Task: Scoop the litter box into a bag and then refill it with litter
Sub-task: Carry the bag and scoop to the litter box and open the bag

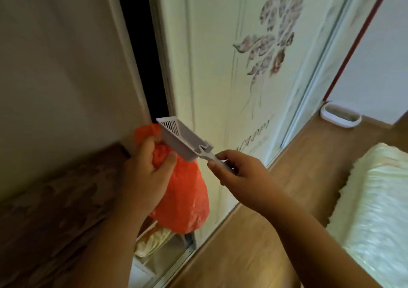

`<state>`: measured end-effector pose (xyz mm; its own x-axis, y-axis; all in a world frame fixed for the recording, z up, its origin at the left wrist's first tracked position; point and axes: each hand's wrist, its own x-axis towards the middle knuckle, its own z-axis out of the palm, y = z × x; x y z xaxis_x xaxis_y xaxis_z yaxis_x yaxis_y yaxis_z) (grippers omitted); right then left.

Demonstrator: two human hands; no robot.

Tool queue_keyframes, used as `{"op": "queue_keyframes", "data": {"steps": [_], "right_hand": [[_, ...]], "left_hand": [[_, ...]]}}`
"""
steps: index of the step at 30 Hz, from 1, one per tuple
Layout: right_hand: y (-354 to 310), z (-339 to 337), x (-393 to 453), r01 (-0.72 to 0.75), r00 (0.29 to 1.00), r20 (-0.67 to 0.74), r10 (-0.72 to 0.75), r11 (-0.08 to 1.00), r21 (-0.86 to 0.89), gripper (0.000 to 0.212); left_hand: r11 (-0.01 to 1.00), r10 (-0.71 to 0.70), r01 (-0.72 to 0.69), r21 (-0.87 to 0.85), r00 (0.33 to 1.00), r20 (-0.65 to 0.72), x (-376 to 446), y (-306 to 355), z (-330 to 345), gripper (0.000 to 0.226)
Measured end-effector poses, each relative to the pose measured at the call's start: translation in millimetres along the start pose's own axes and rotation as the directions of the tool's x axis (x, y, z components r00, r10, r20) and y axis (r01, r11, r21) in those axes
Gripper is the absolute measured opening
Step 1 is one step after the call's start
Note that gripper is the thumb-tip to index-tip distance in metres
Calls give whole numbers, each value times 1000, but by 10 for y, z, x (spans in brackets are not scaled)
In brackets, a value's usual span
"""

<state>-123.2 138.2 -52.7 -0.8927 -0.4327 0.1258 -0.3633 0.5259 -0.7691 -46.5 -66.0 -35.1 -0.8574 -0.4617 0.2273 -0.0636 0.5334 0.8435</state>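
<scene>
The left hand (150,166) is gripping the orange bag (183,199) by its bunched neck, fingers and thumb curled tight round the plastic, and the body of the bag is hanging below and to the right of that fist. A little of the bag's top is poking out above the knuckles. Over to the right hand (240,168), which is pinching the scoop (183,137) by its handle, thumb and fingers closing on the thin end, and the slotted pan is pointing up and away to the left, crossing just above the left hand and in front of the bag's top. The pan is tilting, its open side facing up and right, and nothing is showing inside it as far as the blur allows. The two hands are sitting near each other, with the scoop bridging the gap between them.

The litter box (340,116) is lying well beyond the right hand, far up and to the right, on the wooden floor (254,243) against the wall. Its rim is white, and what it is holding is too small to make out. Behind both hands a door (220,66) with a flower pattern is standing, a dark gap running along its left edge. Below and right of the right forearm a pale bed (379,210) is filling the corner
</scene>
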Motion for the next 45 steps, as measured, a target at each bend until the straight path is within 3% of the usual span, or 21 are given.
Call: {"op": "queue_keyframes", "data": {"steps": [4, 8, 13, 18, 29, 36, 45], "right_hand": [[293, -367, -252, -86, 990, -111, 88, 996, 20, 28], [568, -653, -373, -241, 933, -280, 226, 970, -20, 22], [823, -874, -481, -412, 810, -448, 379, 911, 25, 29], [858, -1015, -550, -525, 694, -576, 432, 851, 5, 43], [943, -915, -673, -687, 437, -715, 546, 716, 126, 47], [1186, -1001, -686, -732, 367, -709, 602, 657, 179, 45], [1870, -1623, -375, -690, 412, -698, 586, 701, 181, 35]], "left_hand": [[998, 65, -65, -1, 993, 102, -23, 270, 477, 24], [985, 164, -173, 16, 958, 235, 61, 461, 912, 17], [968, 241, -248, -37, 882, 405, 295, 652, 1416, 20], [949, 304, -298, -99, 794, 526, 551, 775, 1778, 24], [915, 379, -360, -182, 613, 693, 865, 743, 2235, 22], [914, 372, -354, -199, 535, 759, 912, 820, 2585, 27], [927, 306, -354, -120, 535, 788, 1030, 1188, 3303, 25]]}}
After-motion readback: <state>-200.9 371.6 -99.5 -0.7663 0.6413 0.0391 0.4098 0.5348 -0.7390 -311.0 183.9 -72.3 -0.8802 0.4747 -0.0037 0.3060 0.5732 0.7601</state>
